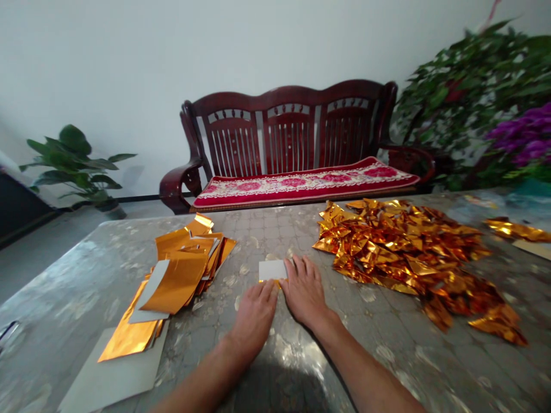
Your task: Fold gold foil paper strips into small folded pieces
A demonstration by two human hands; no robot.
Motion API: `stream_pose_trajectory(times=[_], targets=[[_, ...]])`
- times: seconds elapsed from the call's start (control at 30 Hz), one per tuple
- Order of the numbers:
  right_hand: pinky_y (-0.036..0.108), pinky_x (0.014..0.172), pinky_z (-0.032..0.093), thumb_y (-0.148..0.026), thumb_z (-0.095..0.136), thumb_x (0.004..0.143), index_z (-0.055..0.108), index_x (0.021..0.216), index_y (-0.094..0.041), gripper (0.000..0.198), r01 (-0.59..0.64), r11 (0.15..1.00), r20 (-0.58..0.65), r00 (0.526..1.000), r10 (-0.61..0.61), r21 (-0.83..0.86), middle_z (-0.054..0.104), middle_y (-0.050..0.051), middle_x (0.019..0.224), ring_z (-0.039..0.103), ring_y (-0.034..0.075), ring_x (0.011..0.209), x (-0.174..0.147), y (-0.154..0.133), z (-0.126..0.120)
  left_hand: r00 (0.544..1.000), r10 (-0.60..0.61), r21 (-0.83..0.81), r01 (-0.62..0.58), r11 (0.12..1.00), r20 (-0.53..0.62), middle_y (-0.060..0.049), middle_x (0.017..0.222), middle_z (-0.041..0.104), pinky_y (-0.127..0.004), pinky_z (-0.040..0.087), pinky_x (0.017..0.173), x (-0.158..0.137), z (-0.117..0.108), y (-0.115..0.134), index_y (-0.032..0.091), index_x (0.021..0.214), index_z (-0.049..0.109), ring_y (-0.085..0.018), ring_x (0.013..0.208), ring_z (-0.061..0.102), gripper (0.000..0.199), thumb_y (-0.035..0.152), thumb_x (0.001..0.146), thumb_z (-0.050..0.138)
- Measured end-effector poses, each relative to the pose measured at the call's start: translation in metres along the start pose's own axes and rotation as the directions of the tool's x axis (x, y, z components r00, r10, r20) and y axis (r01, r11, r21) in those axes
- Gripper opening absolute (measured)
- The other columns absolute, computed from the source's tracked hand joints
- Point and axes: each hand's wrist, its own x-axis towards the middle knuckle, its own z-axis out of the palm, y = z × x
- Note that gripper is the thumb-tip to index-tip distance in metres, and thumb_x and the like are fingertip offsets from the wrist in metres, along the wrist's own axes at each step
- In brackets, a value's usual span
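A small sheet of gold foil paper [272, 270] lies pale side up on the table, a thin gold strip turned over along its near edge. My left hand [258, 310] presses on that near edge, fingers close together and curled down over the fold. On the sheet's right side rests my right hand [305, 289], its fingers stretched out and slightly apart, the thumb near the fold. Both hands cover part of the paper. To the left is a loose stack of gold foil sheets [176, 281]; to the right, a heap of folded gold foil pieces [400, 241].
A grey patterned cloth covers the table [232, 384]. A larger pale sheet [120, 373] lies under the stack at left. Clear plastic [477, 203] sits at the far right. Beyond stand a dark wooden bench [288, 126] with a red cushion [301, 183], and potted plants [81, 166].
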Motion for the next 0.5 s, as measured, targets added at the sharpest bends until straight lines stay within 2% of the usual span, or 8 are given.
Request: stream_pose_trajectory(times=[0.23,0.33,0.43,0.5], targets=[[0.050,0.114,0.022,-0.031,0.049,0.094,0.050,0.140,-0.019,0.047,-0.032,0.999,-0.035,0.999,0.032,-0.012,0.046,0.013,0.147,0.029,0.033,0.139,-0.002,0.019,-0.005,0.993,-0.108,0.069,0.105,0.992,0.044,-0.017,0.137,0.058,-0.040,0.048,0.100,-0.008,0.000,-0.004,0.011,0.130,0.058,-0.027,0.122,0.058,0.041,0.006,0.090,0.049],[0.051,0.112,0.025,-0.025,0.053,0.091,0.053,0.137,-0.019,0.046,-0.043,0.999,-0.097,0.994,0.041,-0.012,0.047,0.014,0.144,0.032,0.033,0.136,-0.002,0.024,-0.010,0.990,-0.132,0.062,0.129,0.990,0.056,-0.017,0.135,0.059,-0.042,0.049,0.096,-0.008,-0.006,-0.004,0.010,0.127,0.060,-0.029,0.117,0.060,0.038,0.007,0.091,0.049],[0.045,0.108,0.032,-0.017,0.053,0.090,0.058,0.129,-0.022,0.039,0.092,0.996,-0.173,0.981,-0.088,0.016,0.051,0.011,0.137,0.036,0.029,0.131,-0.001,0.027,-0.016,0.987,-0.152,0.046,0.150,0.988,0.056,-0.014,0.131,0.062,-0.044,0.049,0.092,-0.006,-0.011,-0.007,0.014,0.123,0.063,-0.029,0.111,0.061,0.034,0.010,0.092,0.048],[0.037,0.099,0.038,-0.014,0.050,0.092,0.065,0.114,-0.023,0.028,0.229,0.972,-0.157,0.963,-0.219,0.048,0.058,0.008,0.124,0.045,0.025,0.119,-0.001,0.027,-0.021,0.985,-0.171,0.030,0.170,0.985,0.027,-0.012,0.128,0.063,-0.045,0.048,0.091,-0.005,-0.012,-0.012,0.018,0.120,0.064,-0.028,0.109,0.061,0.032,0.012,0.093,0.049]])
